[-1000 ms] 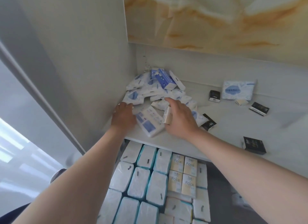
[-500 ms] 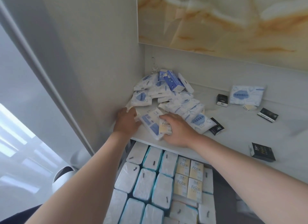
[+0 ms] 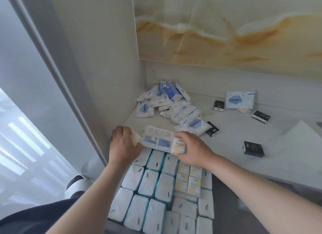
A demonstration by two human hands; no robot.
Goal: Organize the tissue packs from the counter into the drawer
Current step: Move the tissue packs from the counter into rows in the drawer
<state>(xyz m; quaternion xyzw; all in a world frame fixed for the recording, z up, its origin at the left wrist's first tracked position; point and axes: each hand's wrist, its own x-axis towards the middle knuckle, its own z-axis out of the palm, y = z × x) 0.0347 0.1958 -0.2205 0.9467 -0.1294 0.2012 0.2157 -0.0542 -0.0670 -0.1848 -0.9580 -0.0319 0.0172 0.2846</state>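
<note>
Head view: at the table (image 3: 226, 157) edge, above the nearly full drawer (image 3: 224, 195), lies a long blue tissue pack (image 3: 156, 140). It looks light, squashy and slippery, so hold both ends. The left hand (image 3: 123, 146) pinches a cream pack (image 3: 135, 140); the right hand (image 3: 193, 150) pinches a yellow pack (image 3: 178, 146).

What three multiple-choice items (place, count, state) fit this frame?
1. Where is the pile of blue-and-white packs? A in the drawer; B in the counter's back left corner; C on the floor.
2. How many black packs lie on the counter? A two; B four; C seven.
3. The right hand: A lies flat and empty; B grips a black pack; C grips a yellow Face pack.
Key: 1 B, heaped against both walls; 2 B, four scattered right of the pile; 3 C, fingers curl round it.
</note>
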